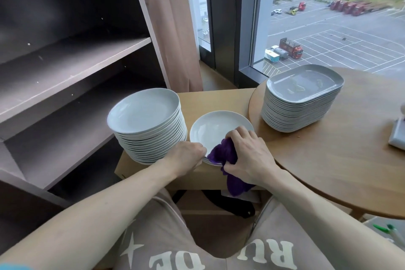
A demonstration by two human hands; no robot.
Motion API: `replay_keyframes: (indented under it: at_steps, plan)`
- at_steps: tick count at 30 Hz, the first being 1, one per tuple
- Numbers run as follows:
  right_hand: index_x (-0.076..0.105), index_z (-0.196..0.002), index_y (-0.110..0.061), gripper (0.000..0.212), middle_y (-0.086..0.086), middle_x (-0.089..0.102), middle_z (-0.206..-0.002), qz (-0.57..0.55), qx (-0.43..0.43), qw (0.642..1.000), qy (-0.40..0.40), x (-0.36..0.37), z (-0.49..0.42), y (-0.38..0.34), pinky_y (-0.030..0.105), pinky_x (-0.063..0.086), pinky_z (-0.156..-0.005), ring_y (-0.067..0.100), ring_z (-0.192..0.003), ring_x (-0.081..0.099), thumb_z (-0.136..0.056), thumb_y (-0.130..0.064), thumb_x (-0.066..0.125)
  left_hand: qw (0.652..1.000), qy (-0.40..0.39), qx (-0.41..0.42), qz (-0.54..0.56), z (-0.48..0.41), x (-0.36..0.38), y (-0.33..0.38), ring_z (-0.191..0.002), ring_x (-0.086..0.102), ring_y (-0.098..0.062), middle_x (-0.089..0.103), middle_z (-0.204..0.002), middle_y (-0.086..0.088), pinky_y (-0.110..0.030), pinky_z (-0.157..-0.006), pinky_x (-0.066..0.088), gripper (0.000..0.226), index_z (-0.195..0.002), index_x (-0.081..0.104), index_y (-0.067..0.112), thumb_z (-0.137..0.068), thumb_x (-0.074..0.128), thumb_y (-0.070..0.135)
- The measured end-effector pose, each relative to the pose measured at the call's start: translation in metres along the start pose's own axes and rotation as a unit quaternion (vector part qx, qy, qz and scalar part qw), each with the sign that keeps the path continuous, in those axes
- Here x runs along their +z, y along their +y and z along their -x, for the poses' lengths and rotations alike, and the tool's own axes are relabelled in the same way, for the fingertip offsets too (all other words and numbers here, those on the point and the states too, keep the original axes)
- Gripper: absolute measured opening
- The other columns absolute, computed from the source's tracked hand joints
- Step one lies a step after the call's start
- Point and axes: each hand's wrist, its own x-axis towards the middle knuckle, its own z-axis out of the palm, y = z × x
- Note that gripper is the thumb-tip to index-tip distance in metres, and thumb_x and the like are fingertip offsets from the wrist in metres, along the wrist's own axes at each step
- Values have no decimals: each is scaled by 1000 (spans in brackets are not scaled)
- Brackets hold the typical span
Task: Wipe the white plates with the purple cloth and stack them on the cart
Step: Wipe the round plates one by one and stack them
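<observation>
My left hand [188, 155] holds the near-left rim of a round white plate [213, 129], its grip closed on the edge. My right hand [249, 155] has its grip closed around a bunched purple cloth [223, 153], pressing it onto the plate's near edge; the loose end of the cloth hangs below the hand. The plate is glossy, shallow and plain, and sits on at least one similar plate on the light wooden cart [219, 101]. Just beside it to the left stands a tall stack of matching round plates [146, 125]. On the round wooden table [341, 155] to the right stands a stack of rounded oblong plates [302, 98].
</observation>
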Motion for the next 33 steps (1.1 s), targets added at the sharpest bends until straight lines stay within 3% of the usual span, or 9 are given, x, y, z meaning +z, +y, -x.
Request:
replay_keyframes:
  at_steps: [6,10,13,15,18,20,25,28,33]
  plan:
    - [48,-120,-27,61,-7,46,-119,1,1,1000,12,0,0,-2,38,43,-81,22,-104,48,-70,-53,71,999,21,24,18,5,-5,-9,-81,63,-27,59,-107,-1,-37,-66,49,23,-109,58,14,-106,42,30]
    - [49,-120,-26,62,-7,47,-119,-1,1,1000,24,-1,0,-5,40,46,-83,22,-105,48,-70,-53,72,999,35,18,-8,8,-15,-15,-80,63,-29,57,-104,-4,-36,-62,45,22,-107,57,11,-105,41,26]
    - [49,-122,-25,63,-6,46,-120,0,0,1000,28,0,1,-8,39,45,-85,22,-106,47,-70,-52,72,999,45,5,-30,6,-32,-21,-81,62,-30,56,-100,-6,-41,-67,53,14,-102,55,9,-101,45,19]
    - [49,-122,-25,62,-7,46,-120,-3,-3,999,34,1,3,-9,37,43,-85,21,-107,47,-70,-50,71,995,66,21,-65,4,-47,-21,-71,63,-28,59,-90,-7,-38,-58,54,7,-92,58,8,-93,62,14]
    - [48,-122,-26,61,-7,48,-121,-10,-6,999,45,1,4,-11,36,42,-84,21,-108,47,-71,-50,72,983,97,49,-146,-1,-67,-23,-45,54,-20,55,-64,-2,-26,-38,36,25,-69,59,12,-69,83,3]
    - [48,-121,-27,60,-7,48,-121,-15,-3,998,56,0,4,-11,37,42,-83,21,-108,47,-71,-50,73,976,81,49,-196,-8,-79,-25,-47,52,-19,52,-65,0,-27,-39,34,27,-70,56,13,-73,78,-2]
    - [52,-121,-26,58,-6,50,-121,-9,3,996,86,-2,4,-13,39,42,-85,22,-109,48,-72,-47,74,961,60,120,-241,-28,-102,-31,-62,44,-23,46,-78,-6,-36,-55,43,33,-82,38,13,-78,38,-20]
    - [52,-122,-27,60,-7,49,-121,-25,16,994,102,-4,1,-12,37,40,-87,22,-111,47,-71,-47,76,928,96,158,-325,-30,-119,-38,-59,49,-19,51,-71,0,-29,-61,46,37,-76,39,16,-76,25,-18]
    - [51,-122,-29,65,-5,49,-124,-49,45,991,118,-7,-4,-7,38,39,-87,23,-110,46,-67,-49,79,881,114,151,-434,-21,-151,-46,-61,49,-14,50,-60,9,-26,-62,41,33,-65,45,24,-74,46,-7]
